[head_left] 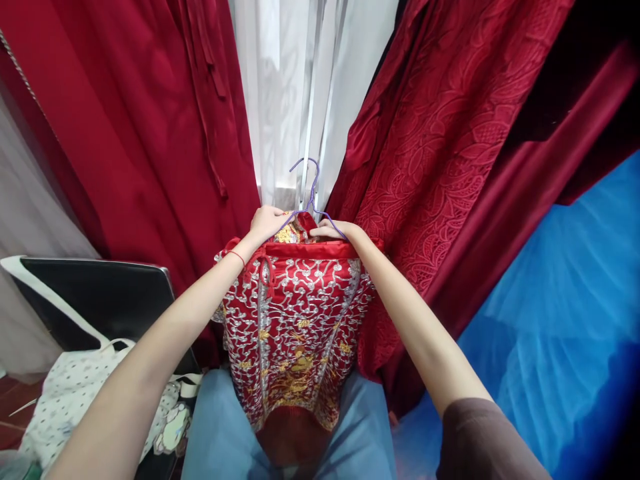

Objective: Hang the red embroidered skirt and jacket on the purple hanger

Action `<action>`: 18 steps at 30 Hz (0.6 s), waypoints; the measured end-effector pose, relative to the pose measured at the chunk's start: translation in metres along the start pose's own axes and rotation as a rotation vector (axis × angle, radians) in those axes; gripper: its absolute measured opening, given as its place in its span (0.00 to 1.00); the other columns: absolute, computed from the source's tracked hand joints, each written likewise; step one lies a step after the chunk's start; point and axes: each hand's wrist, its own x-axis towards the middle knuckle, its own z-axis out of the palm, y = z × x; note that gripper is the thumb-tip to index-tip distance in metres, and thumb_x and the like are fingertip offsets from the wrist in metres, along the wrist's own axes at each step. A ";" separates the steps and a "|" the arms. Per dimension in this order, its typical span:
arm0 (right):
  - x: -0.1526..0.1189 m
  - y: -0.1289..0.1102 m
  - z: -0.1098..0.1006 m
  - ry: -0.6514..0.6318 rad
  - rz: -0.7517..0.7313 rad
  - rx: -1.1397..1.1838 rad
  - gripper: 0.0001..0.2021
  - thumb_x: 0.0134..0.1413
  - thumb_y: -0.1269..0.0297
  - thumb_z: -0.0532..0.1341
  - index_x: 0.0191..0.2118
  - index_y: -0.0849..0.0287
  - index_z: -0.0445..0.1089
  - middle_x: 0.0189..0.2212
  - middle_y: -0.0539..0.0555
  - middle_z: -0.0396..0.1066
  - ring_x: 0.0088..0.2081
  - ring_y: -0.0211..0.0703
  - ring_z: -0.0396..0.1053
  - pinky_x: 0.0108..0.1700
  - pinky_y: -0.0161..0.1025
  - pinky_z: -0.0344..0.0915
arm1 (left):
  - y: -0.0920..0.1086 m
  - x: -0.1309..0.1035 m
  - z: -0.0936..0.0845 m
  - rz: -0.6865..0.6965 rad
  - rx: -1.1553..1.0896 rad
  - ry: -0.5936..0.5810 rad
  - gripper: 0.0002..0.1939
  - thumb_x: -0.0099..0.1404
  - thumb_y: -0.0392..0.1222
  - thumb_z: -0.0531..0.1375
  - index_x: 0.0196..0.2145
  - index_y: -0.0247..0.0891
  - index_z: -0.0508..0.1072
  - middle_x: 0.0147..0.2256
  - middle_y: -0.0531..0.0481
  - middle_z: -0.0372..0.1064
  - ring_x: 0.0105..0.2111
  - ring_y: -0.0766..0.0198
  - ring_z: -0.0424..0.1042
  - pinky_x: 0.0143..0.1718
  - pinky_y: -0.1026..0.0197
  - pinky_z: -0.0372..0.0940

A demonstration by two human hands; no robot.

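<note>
A red garment (300,320) with silver scrolling embroidery and gold motifs hangs over my lap, its plain red waistband and tie facing me. Behind the waistband, a gold-embroidered collar (287,233) with red lining surrounds the neck of a purple wire hanger (314,190). My left hand (269,221) is closed on the garment's left shoulder area, beside the hanger's arm. On the other side of the collar, my right hand (331,230) grips the cloth near the red lining. Both sets of fingertips are partly hidden by the fabric.
Long red gowns hang on the left (150,120) and right (450,133), with white curtain (270,80) between them. A black chair (100,293) at left bears a dotted white bag (70,393). Blue pleated tulle (565,287) spreads at lower right.
</note>
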 end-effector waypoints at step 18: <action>-0.031 -0.013 0.012 1.017 0.000 -0.191 0.18 0.69 0.63 0.43 0.51 0.59 0.68 0.42 0.62 0.75 0.43 0.52 0.73 0.48 0.45 0.65 | -0.007 0.002 -0.024 0.095 0.342 0.168 0.18 0.68 0.54 0.55 0.39 0.38 0.77 0.37 0.46 0.77 0.39 0.56 0.73 0.37 0.61 0.57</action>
